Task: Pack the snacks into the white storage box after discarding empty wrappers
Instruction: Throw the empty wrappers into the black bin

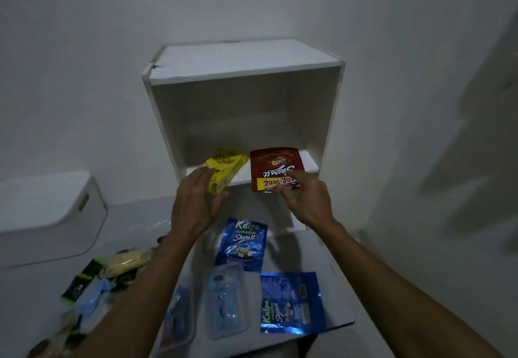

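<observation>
We see the right hand [305, 200] pinching the red pouch [276, 168], long axis pointing into the box [244, 100] (shelf [309, 165] ahead), left hand [196, 206] released beside the yellow pack [225, 168].

Two blue Kalpa pouches [243, 244], one yellow pack [225, 168], one red pouch [276, 168], two clear trays [225, 300].

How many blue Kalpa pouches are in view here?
2. One Kalpa pouch lies face up below the white storage box; the second lies nearer, to its right. The wrapper pile at left may hide more.
</observation>
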Motion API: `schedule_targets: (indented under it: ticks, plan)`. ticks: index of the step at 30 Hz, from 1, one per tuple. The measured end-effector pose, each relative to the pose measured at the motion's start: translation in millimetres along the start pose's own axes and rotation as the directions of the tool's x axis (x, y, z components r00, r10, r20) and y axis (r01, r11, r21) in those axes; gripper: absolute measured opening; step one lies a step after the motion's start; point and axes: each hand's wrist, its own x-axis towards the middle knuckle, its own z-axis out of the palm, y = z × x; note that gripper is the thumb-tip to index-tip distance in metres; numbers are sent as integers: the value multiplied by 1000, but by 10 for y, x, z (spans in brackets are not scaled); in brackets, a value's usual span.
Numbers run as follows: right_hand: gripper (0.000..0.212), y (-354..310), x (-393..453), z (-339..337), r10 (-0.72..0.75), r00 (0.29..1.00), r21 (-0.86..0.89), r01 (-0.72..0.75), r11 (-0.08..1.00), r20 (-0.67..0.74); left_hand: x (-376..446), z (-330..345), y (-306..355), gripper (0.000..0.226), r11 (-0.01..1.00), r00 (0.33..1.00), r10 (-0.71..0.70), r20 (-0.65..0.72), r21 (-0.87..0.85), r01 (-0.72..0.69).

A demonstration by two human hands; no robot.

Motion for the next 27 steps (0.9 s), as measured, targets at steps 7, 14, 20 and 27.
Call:
schedule_targets:
  ticks: [7, 14, 20, 27]
  plan:
    - [57, 323, 316, 461, -243, 951, -343, 296, 891, 189, 99, 444, -472, 64, 993, 996, 63, 62, 99, -69]
    - [27, 542, 391, 700, -512, 855, -373, 504, 779, 86, 88, 689, -685, 48, 989, 985, 141, -104, 55, -136]
    - [21, 532, 422, 656, -496, 867, -269, 465, 843, -54, 136, 621, -660, 40, 982, 958, 187, -217, 37, -184]
    - [19, 208, 299, 197, -250, 907, 6, 268, 963, -340, 148, 361, -121, 36, 985, 947, 52, -316, -141, -101]
